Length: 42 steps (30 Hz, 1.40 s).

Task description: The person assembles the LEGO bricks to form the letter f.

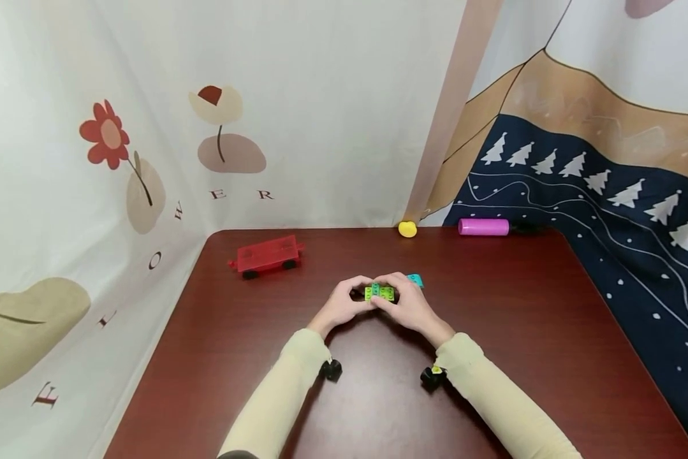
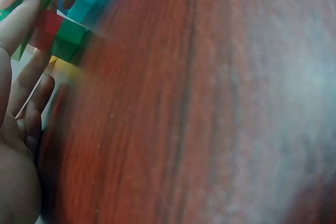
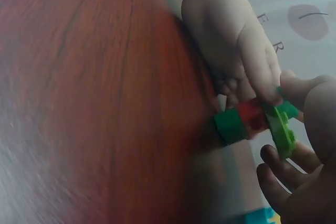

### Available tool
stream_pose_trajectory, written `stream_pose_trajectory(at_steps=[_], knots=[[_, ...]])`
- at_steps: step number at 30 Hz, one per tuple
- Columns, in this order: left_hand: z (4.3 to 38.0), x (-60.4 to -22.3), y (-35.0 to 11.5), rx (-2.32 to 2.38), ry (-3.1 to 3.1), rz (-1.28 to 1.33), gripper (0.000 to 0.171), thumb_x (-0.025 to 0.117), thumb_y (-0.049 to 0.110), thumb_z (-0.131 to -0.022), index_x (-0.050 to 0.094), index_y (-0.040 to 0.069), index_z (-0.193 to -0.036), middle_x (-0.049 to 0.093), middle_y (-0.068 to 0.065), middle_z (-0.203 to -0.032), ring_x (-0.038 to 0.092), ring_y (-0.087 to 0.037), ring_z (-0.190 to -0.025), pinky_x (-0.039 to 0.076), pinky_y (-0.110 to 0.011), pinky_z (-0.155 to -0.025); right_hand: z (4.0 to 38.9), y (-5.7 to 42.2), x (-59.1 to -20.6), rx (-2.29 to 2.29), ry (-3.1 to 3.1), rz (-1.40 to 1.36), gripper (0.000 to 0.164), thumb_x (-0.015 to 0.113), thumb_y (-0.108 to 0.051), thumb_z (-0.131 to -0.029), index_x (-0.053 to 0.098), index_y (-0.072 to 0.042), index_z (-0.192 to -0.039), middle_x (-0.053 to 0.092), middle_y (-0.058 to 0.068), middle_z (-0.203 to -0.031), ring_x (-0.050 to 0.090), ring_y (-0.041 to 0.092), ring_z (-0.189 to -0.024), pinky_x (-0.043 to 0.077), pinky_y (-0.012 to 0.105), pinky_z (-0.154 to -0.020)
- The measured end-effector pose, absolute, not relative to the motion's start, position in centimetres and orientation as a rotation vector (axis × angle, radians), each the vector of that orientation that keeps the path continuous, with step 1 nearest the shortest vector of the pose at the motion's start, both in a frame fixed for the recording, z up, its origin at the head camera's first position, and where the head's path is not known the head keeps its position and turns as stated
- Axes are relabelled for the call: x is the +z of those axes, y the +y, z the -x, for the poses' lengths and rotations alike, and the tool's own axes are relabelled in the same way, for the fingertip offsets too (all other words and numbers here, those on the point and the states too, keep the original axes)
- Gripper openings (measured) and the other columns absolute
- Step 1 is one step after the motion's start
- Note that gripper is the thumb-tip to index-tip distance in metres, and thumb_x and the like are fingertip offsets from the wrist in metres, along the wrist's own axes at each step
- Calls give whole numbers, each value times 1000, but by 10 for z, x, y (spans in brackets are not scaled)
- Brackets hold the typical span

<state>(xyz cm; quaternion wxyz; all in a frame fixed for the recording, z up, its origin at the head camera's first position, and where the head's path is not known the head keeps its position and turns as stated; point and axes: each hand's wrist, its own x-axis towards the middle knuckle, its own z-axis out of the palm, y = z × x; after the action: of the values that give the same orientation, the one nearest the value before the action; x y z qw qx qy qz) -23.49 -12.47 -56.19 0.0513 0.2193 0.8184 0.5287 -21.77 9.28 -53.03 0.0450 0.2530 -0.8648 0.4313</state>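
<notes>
Both hands meet over the middle of the table around a small stack of toy building blocks (image 1: pixel 379 292). My left hand (image 1: pixel 344 301) grips it from the left, and my right hand (image 1: pixel 407 302) grips the opposite side. The stack has a dark green block (image 3: pixel 230 127) at the bottom, a red block (image 3: pixel 252 116) above it, then a light green studded plate (image 3: pixel 282 132). A dark green piece (image 3: pixel 286 109) sits on the plate, partly hidden by fingers. Just behind the right hand lies a teal block (image 1: pixel 415 280).
A red toy wagon (image 1: pixel 268 254) with black wheels stands at the back left. Along the back edge are a yellow piece (image 1: pixel 407 229) and a purple cylinder (image 1: pixel 484 227) with a dark end. Printed curtains hang behind the brown table (image 1: pixel 372 408).
</notes>
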Motion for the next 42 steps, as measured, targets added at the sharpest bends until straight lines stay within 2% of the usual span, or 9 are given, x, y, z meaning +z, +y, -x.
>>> stream_pose_trajectory(at_steps=[5, 11, 16, 19, 29, 42], knots=[[239, -557, -123, 1593, 2505, -592, 39, 87, 26, -90, 73, 20, -126, 73, 4, -113, 63, -14, -101, 52, -34, -90, 232, 117, -517, 1285, -2595, -761, 39, 78, -23, -97, 70, -7, -132, 68, 11, -126, 67, 30, -109, 56, 49, -92], [235, -557, -123, 1576, 2497, -522, 42, 89, 29, -87, 74, 22, -126, 72, 4, -115, 62, -16, -102, 52, -35, -90, 246, 154, -518, 1256, -2669, -605, 37, 76, -11, -98, 69, -1, -132, 68, 17, -126, 67, 34, -112, 55, 54, -96], [234, -558, -124, 1567, 2504, -501, 42, 89, 32, -86, 74, 24, -125, 72, 4, -113, 62, -16, -102, 52, -35, -89, 251, 164, -525, 1164, -2880, -627, 53, 81, -18, -94, 63, -3, -142, 63, 18, -140, 58, 37, -128, 45, 57, -110], [234, -557, -122, 1559, 2511, -502, 43, 89, 35, -86, 74, 24, -125, 71, 4, -111, 62, -15, -102, 51, -35, -89, 253, 163, -528, 1139, -2936, -637, 59, 83, -21, -92, 62, -4, -144, 62, 19, -142, 54, 39, -130, 40, 59, -112], [231, -559, -122, 1569, 2513, -479, 42, 90, 34, -85, 74, 26, -123, 71, 5, -108, 62, -16, -100, 52, -37, -88, 253, 156, -535, 1084, -2934, -665, 39, 79, -18, -96, 71, -6, -132, 69, 15, -129, 56, 35, -122, 39, 56, -109], [231, -558, -121, 1584, 2492, -475, 42, 90, 34, -85, 75, 24, -124, 72, 4, -108, 62, -16, -99, 51, -36, -88, 246, 152, -521, 1282, -2805, -588, 38, 78, -25, -97, 72, -9, -130, 66, 13, -119, 63, 29, -105, 56, 49, -95]])
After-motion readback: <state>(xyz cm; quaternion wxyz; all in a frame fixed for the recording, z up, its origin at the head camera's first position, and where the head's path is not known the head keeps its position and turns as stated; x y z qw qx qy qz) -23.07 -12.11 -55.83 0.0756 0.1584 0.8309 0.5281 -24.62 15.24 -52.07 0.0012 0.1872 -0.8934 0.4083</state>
